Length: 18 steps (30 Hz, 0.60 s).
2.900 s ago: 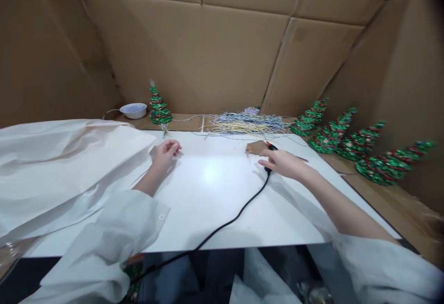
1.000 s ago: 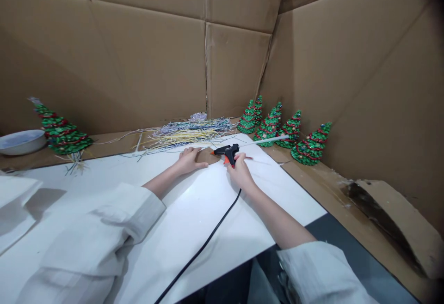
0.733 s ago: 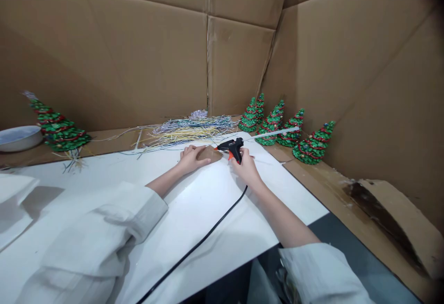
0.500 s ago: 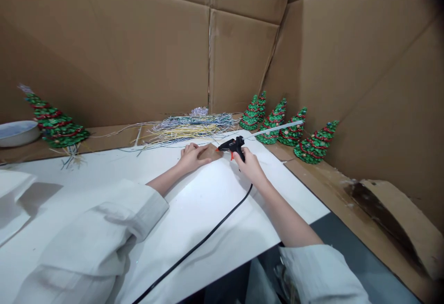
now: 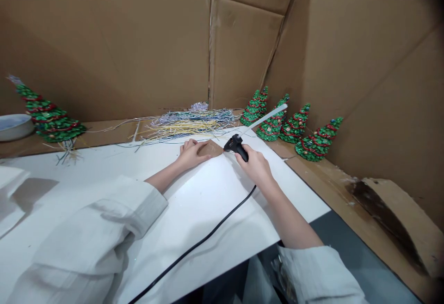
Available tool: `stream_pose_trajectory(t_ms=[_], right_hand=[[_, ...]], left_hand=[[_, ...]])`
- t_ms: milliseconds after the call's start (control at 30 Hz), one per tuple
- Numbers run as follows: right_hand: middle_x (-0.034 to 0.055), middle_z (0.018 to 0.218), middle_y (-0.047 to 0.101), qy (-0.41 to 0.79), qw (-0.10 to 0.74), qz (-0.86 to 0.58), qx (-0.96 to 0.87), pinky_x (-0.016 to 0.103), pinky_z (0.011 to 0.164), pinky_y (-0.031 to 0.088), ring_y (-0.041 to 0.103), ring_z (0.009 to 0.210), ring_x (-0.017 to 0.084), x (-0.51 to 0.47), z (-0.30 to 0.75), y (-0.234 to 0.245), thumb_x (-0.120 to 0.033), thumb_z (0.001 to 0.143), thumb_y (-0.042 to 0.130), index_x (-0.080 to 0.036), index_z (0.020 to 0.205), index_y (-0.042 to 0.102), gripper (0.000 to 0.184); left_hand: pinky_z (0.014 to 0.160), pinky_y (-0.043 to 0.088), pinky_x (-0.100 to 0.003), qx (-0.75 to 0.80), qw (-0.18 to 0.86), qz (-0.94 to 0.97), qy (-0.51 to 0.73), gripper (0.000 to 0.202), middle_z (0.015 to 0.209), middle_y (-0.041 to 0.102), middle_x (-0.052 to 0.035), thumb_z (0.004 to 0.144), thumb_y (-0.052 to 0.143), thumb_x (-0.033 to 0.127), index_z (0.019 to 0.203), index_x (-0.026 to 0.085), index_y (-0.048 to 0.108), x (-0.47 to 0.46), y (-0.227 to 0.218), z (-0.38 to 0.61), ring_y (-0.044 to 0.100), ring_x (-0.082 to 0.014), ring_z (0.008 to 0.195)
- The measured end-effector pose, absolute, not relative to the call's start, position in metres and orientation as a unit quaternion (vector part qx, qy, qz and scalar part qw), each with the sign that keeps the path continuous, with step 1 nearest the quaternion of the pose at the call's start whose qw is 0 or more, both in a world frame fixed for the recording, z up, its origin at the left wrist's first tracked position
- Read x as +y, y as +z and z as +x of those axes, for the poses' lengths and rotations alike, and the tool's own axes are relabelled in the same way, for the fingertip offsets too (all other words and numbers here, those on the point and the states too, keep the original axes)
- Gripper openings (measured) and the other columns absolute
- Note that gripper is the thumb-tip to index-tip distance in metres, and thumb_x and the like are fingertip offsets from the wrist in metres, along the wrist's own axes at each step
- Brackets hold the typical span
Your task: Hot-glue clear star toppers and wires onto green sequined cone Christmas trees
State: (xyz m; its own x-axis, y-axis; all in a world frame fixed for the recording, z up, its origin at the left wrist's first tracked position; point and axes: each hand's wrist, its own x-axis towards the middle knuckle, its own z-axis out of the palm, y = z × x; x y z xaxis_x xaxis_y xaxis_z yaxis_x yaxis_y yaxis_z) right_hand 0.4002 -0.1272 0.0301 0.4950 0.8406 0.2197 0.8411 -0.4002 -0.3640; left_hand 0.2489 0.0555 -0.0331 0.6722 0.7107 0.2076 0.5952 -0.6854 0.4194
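Observation:
My right hand (image 5: 255,165) is closed around the handle of a black glue gun (image 5: 235,143), its nozzle tipped down toward a small brown cardboard piece (image 5: 211,148) on the white board (image 5: 194,197). A white glue stick (image 5: 265,117) juts up from the gun's back. My left hand (image 5: 190,153) lies on the cardboard piece's left edge, fingers curled over it. The gun's black cord (image 5: 197,244) trails across the board toward me.
A heap of thin coloured strips (image 5: 187,123) lies behind the board. Several green bead trees (image 5: 294,126) stand at the right; another bead tree (image 5: 45,115) and a white bowl (image 5: 12,126) sit at the left. Cardboard walls (image 5: 138,40) enclose the table. White paper (image 5: 10,193) lies at the left.
The view swung right. My right hand picked the glue gun up off the board and tilted its nozzle down at the cardboard piece; my left hand moved onto that piece.

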Motion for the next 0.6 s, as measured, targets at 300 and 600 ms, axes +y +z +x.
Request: stream_pose_trajectory(t_ms=[300,600], right_hand=[[0.0042,0.079,0.067,0.056,0.375,-0.772,-0.51,0.024,0.059,0.038,0.059,0.069,0.018,-0.122,0.414,0.022,-0.041,0.083,0.046,-0.02,0.098,0.061,0.03],[0.0068,0.084,0.068,-0.004,0.301,-0.822,-0.484,0.027,0.061,0.037,0.06,0.076,0.022,-0.125,0.413,0.021,-0.04,0.081,0.049,-0.023,0.106,0.062,0.033]], left_hand=[[0.096,0.028,-0.045,0.366,0.161,0.897,0.187,0.068,0.111,0.047,-0.0098,0.069,0.055,0.062,0.129,0.03,0.048,0.055,-0.034,0.249,0.038,-0.0321,0.114],[0.096,0.028,-0.045,0.375,0.161,0.893,0.189,0.069,0.113,0.048,-0.0112,0.069,0.056,0.061,0.128,0.026,0.048,0.056,-0.035,0.249,0.038,-0.0331,0.114]])
